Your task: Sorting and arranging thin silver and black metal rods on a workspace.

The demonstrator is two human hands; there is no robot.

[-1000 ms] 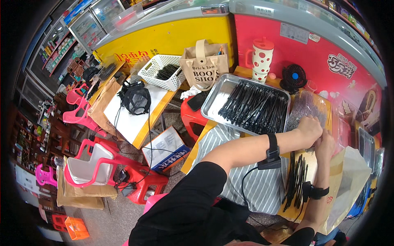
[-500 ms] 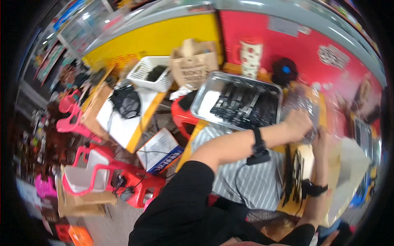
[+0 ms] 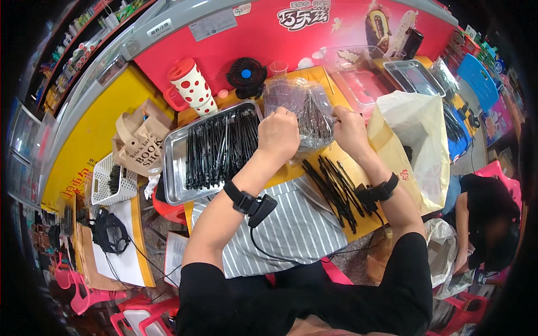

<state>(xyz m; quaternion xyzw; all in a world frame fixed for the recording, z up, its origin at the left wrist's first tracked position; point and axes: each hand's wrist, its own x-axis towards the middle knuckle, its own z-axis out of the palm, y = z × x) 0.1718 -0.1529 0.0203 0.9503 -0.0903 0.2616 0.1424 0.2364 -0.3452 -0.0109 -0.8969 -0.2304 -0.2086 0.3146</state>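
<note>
Between my hands lies a clear plastic bag [image 3: 315, 115] with thin dark strips inside. My left hand [image 3: 278, 133] is closed on the bag's left side, its fingertips partly hidden behind the knuckles. At the opposite side my right hand [image 3: 350, 131] pinches the bag's edge. Left of the bag, a metal tray [image 3: 175, 168] holds many thin black strips [image 3: 218, 147] resembling cable ties, lying side by side. More loose black strips [image 3: 334, 193] rest on the yellow tabletop below my right hand. Each wrist wears a black strap with a small device.
Beyond the tray stand a red-spotted tumbler [image 3: 192, 88] and a black fan [image 3: 246, 77]. A large pale bag [image 3: 412, 151] gapes open at the right, near clear plastic containers [image 3: 361, 84]. Striped cloth [image 3: 274, 229] covers the near edge. Another person [image 3: 487, 218] sits at far right.
My view has swung to the right, so the tray and bag sit further left. My hands were close together at the bag; now they are apart on its two sides.
</note>
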